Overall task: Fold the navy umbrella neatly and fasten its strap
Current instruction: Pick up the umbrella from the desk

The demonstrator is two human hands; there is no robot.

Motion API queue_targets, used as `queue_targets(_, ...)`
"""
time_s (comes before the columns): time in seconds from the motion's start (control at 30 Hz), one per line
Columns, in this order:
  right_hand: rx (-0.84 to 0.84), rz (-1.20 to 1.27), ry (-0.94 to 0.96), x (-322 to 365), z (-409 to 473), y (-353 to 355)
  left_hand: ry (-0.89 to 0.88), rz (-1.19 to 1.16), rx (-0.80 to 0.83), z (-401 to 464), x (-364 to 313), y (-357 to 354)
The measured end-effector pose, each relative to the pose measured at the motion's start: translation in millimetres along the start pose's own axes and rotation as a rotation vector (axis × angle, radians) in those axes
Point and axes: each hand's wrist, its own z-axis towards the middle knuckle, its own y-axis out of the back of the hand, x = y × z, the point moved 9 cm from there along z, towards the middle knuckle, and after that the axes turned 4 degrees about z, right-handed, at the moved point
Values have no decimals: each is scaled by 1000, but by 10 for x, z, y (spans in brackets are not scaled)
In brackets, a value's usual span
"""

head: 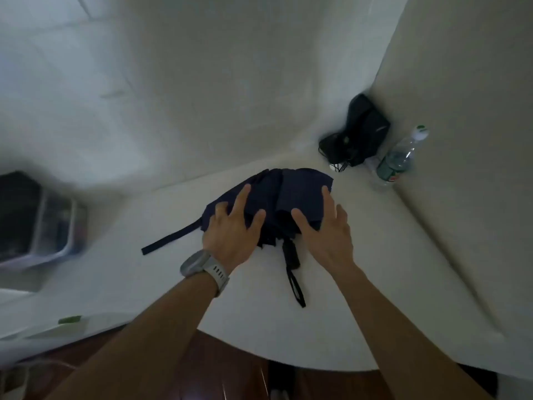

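Head view: navy umbrella (300,194) lies collapsed and loosely bunched on the white table (375,284), mid-scene. Left hand (230,235) flat on its left side, fingers spread; right hand (328,232) flat on its right side, fingers spread, gripping nothing. Strap (170,238) trails loose to the left, unfastened. Black handle (291,255) points near. Water bottle (401,157) far right.

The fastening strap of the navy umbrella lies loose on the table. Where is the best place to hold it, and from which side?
Probably the free end of the strap, pinched from above with the left hand. It lies flat and straight on the white table, pointing away from the umbrella to the left, with nothing over it. The end near the canopy runs under that hand.
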Motion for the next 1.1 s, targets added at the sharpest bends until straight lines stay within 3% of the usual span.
queue_targets(0.23,117,56,-186,-472,1044,-460,338,-292,210,624,113,-883)
queue_targets(0.37,131,-61,-85,-408,1211,-614,326,-298,167,781,101,-1068)
queue_targets(0.47,154,128,-37,-326,1217,-724,285,-351,126,886,-4,-1096)
queue_targets(0.67,179,446,-60,-267,1154,-901,313,-845,184,966,-96,-1255)
queue_targets(0.83,116,797,-68,-230,849,-777,288,-1057,213,828,-54,-1055)
queue_targets(1.1,-41,971,32,370,113,-99,204,-1257,337,346,-301,-232)
